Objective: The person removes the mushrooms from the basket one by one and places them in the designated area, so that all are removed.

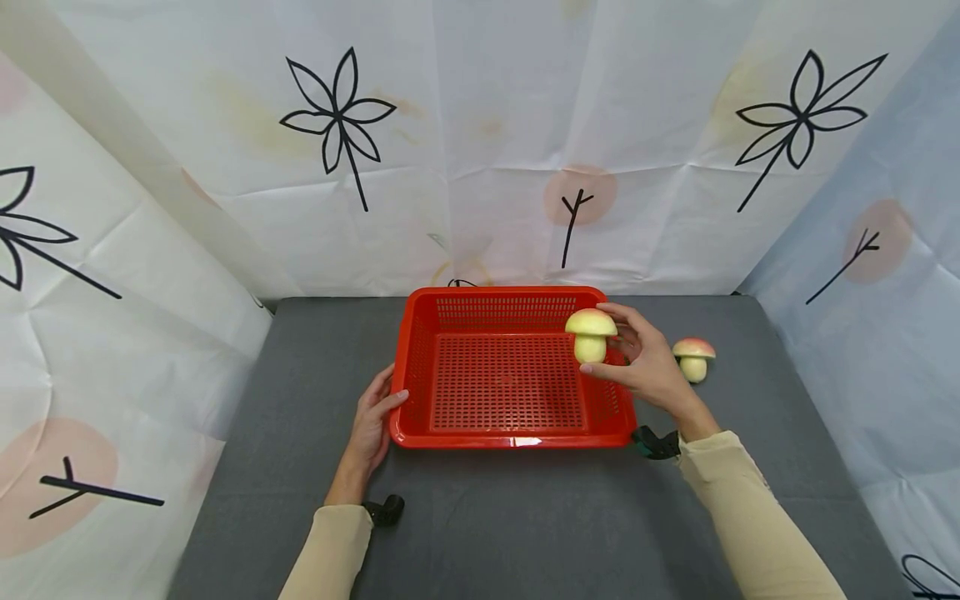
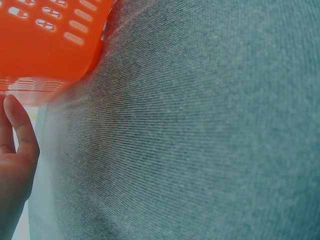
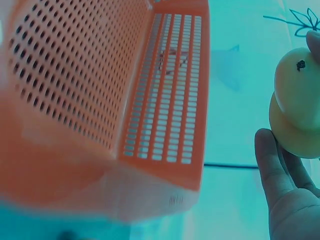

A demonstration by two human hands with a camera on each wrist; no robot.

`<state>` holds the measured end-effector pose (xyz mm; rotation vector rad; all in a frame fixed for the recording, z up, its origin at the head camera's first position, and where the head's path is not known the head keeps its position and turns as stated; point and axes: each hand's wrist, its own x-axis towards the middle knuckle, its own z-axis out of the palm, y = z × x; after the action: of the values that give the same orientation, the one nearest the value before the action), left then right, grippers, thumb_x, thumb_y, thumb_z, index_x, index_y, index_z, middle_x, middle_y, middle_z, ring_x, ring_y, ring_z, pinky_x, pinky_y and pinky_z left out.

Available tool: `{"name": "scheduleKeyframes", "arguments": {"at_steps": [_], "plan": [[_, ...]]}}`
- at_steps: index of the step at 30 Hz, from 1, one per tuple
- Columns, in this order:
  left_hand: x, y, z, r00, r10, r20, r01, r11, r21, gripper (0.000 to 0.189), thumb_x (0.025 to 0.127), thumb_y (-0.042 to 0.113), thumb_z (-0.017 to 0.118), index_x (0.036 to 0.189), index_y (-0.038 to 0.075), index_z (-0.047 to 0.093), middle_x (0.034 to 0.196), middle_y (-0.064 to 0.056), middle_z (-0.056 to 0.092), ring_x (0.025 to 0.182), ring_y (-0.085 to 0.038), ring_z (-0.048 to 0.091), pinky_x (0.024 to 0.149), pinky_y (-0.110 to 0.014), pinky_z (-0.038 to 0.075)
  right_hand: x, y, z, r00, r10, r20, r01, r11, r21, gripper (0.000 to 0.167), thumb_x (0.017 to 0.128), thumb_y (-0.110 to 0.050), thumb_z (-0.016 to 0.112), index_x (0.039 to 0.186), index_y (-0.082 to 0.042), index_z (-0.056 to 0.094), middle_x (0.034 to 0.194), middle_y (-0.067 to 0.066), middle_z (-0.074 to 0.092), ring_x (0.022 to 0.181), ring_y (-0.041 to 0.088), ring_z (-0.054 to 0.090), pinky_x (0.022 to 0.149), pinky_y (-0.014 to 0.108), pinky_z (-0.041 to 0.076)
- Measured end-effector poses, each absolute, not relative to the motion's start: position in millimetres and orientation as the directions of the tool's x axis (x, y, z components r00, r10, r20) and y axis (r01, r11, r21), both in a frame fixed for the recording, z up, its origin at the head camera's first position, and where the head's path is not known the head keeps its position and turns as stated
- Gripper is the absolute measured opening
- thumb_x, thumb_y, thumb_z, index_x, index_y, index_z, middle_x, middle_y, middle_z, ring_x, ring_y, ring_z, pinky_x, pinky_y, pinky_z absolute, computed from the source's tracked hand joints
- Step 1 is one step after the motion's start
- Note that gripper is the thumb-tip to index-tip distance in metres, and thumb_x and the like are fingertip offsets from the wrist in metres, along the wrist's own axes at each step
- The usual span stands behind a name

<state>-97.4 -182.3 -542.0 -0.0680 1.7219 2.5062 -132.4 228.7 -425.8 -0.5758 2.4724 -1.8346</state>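
Observation:
A red plastic basket (image 1: 510, 442) with a perforated bottom and slotted walls stands on the grey table. My left hand (image 1: 369, 421) grips its left side, thumb at the rim and the other fingers along the outer wall. In the left wrist view, part of that hand (image 2: 17, 160) shows below the basket wall (image 2: 55, 55). Over the basket's right end, my right hand (image 1: 645, 367) holds a yellow toy mushroom (image 1: 591, 333) upright between thumb and fingers. The right wrist view shows this mushroom (image 3: 297, 100) from below, a dark mark on its stem end.
A second toy mushroom (image 1: 693, 358), with a reddish cap top, stands on the table (image 1: 487, 525) right of the basket, beyond my right hand. White cloth (image 1: 487, 125) with printed leaves and circles hangs behind the table and along both sides.

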Motion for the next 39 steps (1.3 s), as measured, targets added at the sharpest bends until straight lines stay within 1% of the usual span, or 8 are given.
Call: {"name": "scheduleKeyframes", "arguments": {"at_steps": [3,7,11,18,27,32,36,39], "plan": [[-96.9,-182.4,-541.9,-0.994,0.059,-0.095,-0.11,-0.351,0.93,0.057,0.101,0.001,0.053,0.155,0.006,0.037,0.149,-0.016,0.044,0.125,-0.025,0.055,0.098,-0.033,0.053,-130.7,237.0,-423.9,-0.939,-0.28,0.197,-0.266,0.232,-0.936,0.083,0.08,0.009,0.081,0.151,-0.003,0.04,0.14,0.015,0.048,0.119,0.009,0.055,0.097,0.016,0.047],[-96.7,-182.7,-541.8,-0.993,0.063,-0.103,-0.119,-0.352,0.928,0.057,0.101,0.002,0.053,0.155,0.007,0.036,0.149,-0.017,0.044,0.125,-0.026,0.054,0.098,-0.034,0.053,-128.6,248.6,-422.8,-0.946,-0.263,0.191,-0.249,0.211,-0.945,0.082,0.08,0.013,0.078,0.15,0.0,0.039,0.137,0.011,0.047,0.117,0.011,0.055,0.095,0.017,0.049],[-97.2,-182.8,-541.1,-0.993,0.063,-0.104,-0.12,-0.357,0.926,0.056,0.101,0.002,0.054,0.155,0.006,0.037,0.149,-0.018,0.044,0.124,-0.026,0.055,0.098,-0.035,0.053,-126.5,261.0,-422.7,-0.947,-0.253,0.196,-0.254,0.221,-0.942,0.082,0.08,0.015,0.077,0.15,0.001,0.037,0.136,0.007,0.046,0.116,0.011,0.056,0.095,0.016,0.048],[-97.0,-183.0,-540.1,-0.993,0.07,-0.097,-0.116,-0.351,0.929,0.056,0.102,0.002,0.054,0.155,0.006,0.037,0.149,-0.018,0.045,0.122,-0.025,0.057,0.097,-0.035,0.054,-122.2,281.9,-421.9,-0.954,-0.216,0.209,-0.268,0.297,-0.916,0.082,0.08,0.013,0.078,0.15,0.003,0.037,0.136,0.004,0.048,0.118,0.004,0.055,0.094,0.012,0.047],[-97.1,-181.8,-539.3,-0.993,0.061,-0.103,-0.118,-0.348,0.93,0.057,0.1,0.003,0.056,0.154,0.005,0.037,0.147,-0.017,0.046,0.121,-0.024,0.057,0.096,-0.033,0.054,-117.1,307.7,-423.9,-0.965,-0.165,0.202,-0.25,0.364,-0.897,0.083,0.078,0.013,0.08,0.15,0.001,0.039,0.135,-0.004,0.049,0.118,0.002,0.053,0.093,0.01,0.045],[-96.8,-181.8,-538.4,-0.993,0.054,-0.105,-0.117,-0.343,0.932,0.057,0.1,0.003,0.056,0.154,0.006,0.037,0.146,-0.017,0.046,0.121,-0.023,0.057,0.095,-0.033,0.055,-116.3,323.7,-428.2,-0.97,-0.147,0.195,-0.24,0.428,-0.871,0.085,0.079,0.011,0.08,0.152,0.001,0.037,0.134,-0.008,0.046,0.118,-0.004,0.05,0.093,0.008,0.043],[-96.3,-181.5,-537.6,-0.993,0.053,-0.104,-0.116,-0.35,0.93,0.057,0.1,0.002,0.055,0.154,0.006,0.037,0.146,-0.018,0.045,0.12,-0.023,0.057,0.095,-0.033,0.055,-116.0,335.5,-429.2,-0.975,-0.133,0.179,-0.221,0.468,-0.856,0.086,0.08,0.01,0.08,0.153,-0.002,0.035,0.133,-0.009,0.045,0.116,-0.008,0.049,0.092,0.007,0.043],[-95.9,-181.4,-538.0,-0.993,0.053,-0.105,-0.117,-0.355,0.928,0.057,0.1,0.001,0.054,0.155,0.005,0.037,0.146,-0.018,0.045,0.121,-0.022,0.057,0.095,-0.032,0.055,-115.5,343.5,-429.4,-0.98,-0.116,0.163,-0.2,0.496,-0.845,0.087,0.081,0.008,0.08,0.154,-0.003,0.034,0.134,-0.008,0.044,0.115,-0.009,0.049,0.09,0.007,0.043]]}}
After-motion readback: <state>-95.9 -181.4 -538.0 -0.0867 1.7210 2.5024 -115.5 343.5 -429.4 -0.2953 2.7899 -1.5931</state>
